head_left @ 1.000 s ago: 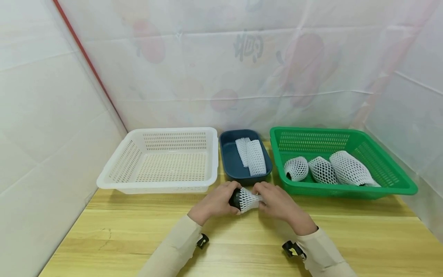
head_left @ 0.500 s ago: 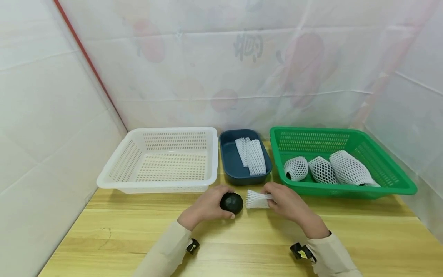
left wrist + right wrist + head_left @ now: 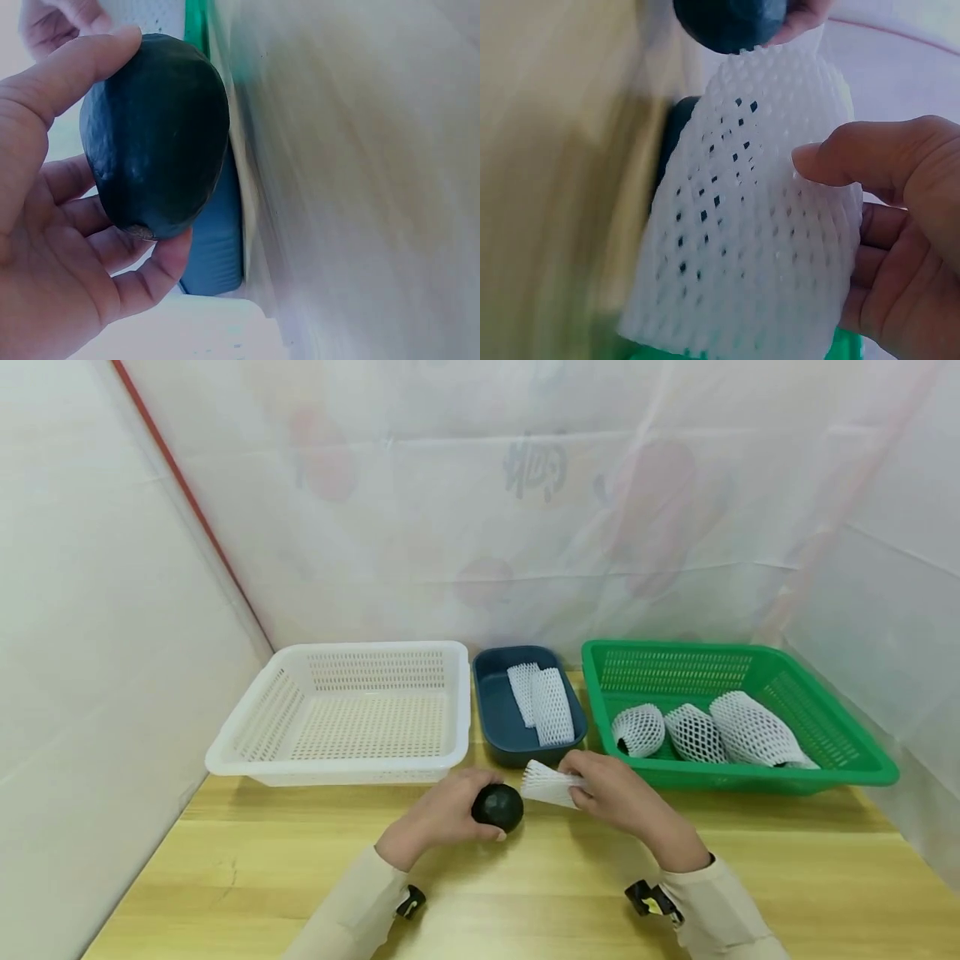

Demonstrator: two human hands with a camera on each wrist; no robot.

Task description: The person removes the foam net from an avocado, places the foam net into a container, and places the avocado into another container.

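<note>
My left hand (image 3: pixel 450 810) grips a dark green avocado (image 3: pixel 498 807) in the head view. Seen from the left wrist, the bare avocado (image 3: pixel 157 135) lies between thumb and curled fingers, its stem end toward the little finger. My right hand (image 3: pixel 618 793) pinches a white foam net sleeve (image 3: pixel 549 784), whose free end points at the avocado. In the right wrist view the foam net sleeve (image 3: pixel 742 210) is flattened under the thumb, and its edge overlaps the avocado's lower side.
A white basket (image 3: pixel 337 770) stands at the back left. Beside it, a dark blue bin (image 3: pixel 498 710) holds two foam net sleeves (image 3: pixel 553 706). On the right, a green basket (image 3: pixel 720 774) contains three net-covered fruits (image 3: pixel 696 733). Fabric walls (image 3: pixel 420 527) enclose the wooden table (image 3: pixel 300 860).
The foam net sleeve was around part of the avocado a second ago; it has come off toward the right. My hands have moved apart, and the sleeve has since tilted.
</note>
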